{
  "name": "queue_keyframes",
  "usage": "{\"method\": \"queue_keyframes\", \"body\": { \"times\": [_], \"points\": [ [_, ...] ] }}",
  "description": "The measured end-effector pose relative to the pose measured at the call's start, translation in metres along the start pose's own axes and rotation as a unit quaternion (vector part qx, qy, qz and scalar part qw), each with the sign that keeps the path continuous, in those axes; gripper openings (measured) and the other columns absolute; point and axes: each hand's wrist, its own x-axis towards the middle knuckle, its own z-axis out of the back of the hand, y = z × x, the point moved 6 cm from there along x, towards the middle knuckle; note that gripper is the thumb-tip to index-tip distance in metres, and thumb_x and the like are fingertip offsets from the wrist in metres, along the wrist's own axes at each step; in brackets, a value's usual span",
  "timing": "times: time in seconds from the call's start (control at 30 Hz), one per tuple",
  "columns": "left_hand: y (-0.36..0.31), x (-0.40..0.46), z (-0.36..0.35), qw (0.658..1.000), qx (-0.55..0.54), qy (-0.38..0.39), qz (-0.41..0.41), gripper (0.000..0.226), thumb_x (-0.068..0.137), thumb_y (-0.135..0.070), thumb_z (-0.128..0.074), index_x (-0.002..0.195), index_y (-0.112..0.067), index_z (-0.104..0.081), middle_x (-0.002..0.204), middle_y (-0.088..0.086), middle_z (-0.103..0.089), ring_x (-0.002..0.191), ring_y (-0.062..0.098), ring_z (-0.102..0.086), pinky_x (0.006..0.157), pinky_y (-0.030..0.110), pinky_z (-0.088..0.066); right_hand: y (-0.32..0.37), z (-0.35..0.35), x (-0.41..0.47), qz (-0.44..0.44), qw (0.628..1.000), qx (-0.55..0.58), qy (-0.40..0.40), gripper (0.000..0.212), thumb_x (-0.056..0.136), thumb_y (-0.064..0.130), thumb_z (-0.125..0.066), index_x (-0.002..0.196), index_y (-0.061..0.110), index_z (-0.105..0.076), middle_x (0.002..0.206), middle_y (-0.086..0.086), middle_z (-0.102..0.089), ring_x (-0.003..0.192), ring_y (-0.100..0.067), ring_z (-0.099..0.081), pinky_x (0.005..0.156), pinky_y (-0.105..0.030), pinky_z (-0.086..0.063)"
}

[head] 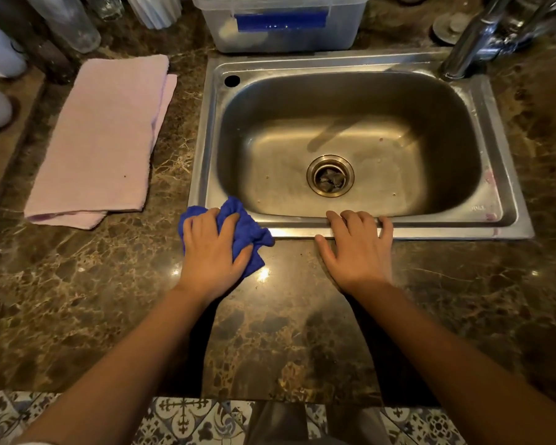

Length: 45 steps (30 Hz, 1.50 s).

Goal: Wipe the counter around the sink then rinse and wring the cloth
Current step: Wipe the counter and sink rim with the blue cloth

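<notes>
On the counter (109,284) just before the sink (507,220), the left hand (214,252) presses the bunched blue cloth (238,229) at the rim's near-left corner, the right hand (357,248) rests flat and empty on the near rim, and the unwiped front strip runs rightward beyond it.

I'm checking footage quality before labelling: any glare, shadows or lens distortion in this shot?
Head view: small glare spots on the counter by the blue cloth under the left hand; the forearms cast dark shadows towards the near edge; the tap throws a soft shadow into the sink; wide-angle bending curves the sink rim; the right hand is sharp.
</notes>
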Motion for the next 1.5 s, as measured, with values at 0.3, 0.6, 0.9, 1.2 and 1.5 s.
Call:
{"method": "queue_keyframes", "body": {
  "times": [0.3,0.6,0.9,1.2,1.5],
  "points": [
    [-0.105,0.020,-0.023,0.998,0.009,0.004,-0.056,0.041,0.078,-0.046,-0.043,0.104,-0.016,-0.051,0.107,0.013,-0.054,0.098,0.027,-0.040,0.087,0.049,-0.035,-0.027,0.017,-0.004,-0.025,0.926,0.372,-0.051,0.051,0.092,0.028,-0.043,0.141,0.021,-0.033,0.137,-0.004,-0.045,0.119,-0.013,-0.046,0.102,-0.029,-0.032],
    [-0.228,0.039,-0.050,0.994,0.036,0.034,-0.098,0.041,0.077,-0.050,-0.044,0.102,-0.019,-0.052,0.106,0.010,-0.056,0.096,0.028,-0.051,0.086,0.052,-0.039,-0.112,0.060,-0.019,-0.026,0.930,0.355,-0.094,0.044,0.089,0.016,-0.045,0.133,0.017,-0.045,0.132,-0.004,-0.049,0.118,-0.013,-0.047,0.100,-0.032,-0.042],
    [-0.262,0.043,-0.048,0.982,-0.104,0.064,-0.147,0.066,0.085,-0.054,-0.038,0.141,-0.020,-0.033,0.145,0.008,-0.037,0.136,0.023,-0.028,0.112,0.054,-0.016,-0.151,0.072,-0.027,-0.031,0.953,0.271,-0.131,0.044,0.089,0.027,-0.038,0.125,0.009,-0.054,0.129,-0.012,-0.055,0.120,-0.019,-0.046,0.103,-0.024,-0.031],
    [-0.137,0.068,-0.031,0.989,-0.069,-0.016,0.127,0.054,0.093,-0.042,-0.026,0.144,-0.021,-0.030,0.153,0.005,-0.027,0.144,0.020,-0.015,0.112,0.055,-0.002,-0.081,0.032,-0.004,-0.014,0.999,0.035,0.037,0.067,0.087,0.066,-0.026,0.142,0.029,-0.029,0.154,-0.008,-0.025,0.143,-0.031,-0.016,0.112,-0.055,-0.009],
    [-0.136,0.070,-0.042,0.991,-0.010,0.020,0.133,0.060,0.091,-0.049,-0.021,0.145,-0.023,-0.027,0.152,0.006,-0.031,0.143,0.022,-0.019,0.112,0.054,-0.011,-0.112,0.040,-0.014,0.129,0.980,0.139,-0.055,0.035,0.089,0.037,-0.046,0.113,0.018,-0.062,0.108,-0.002,-0.068,0.106,-0.023,-0.060,0.088,-0.034,-0.045]
  ]
}}
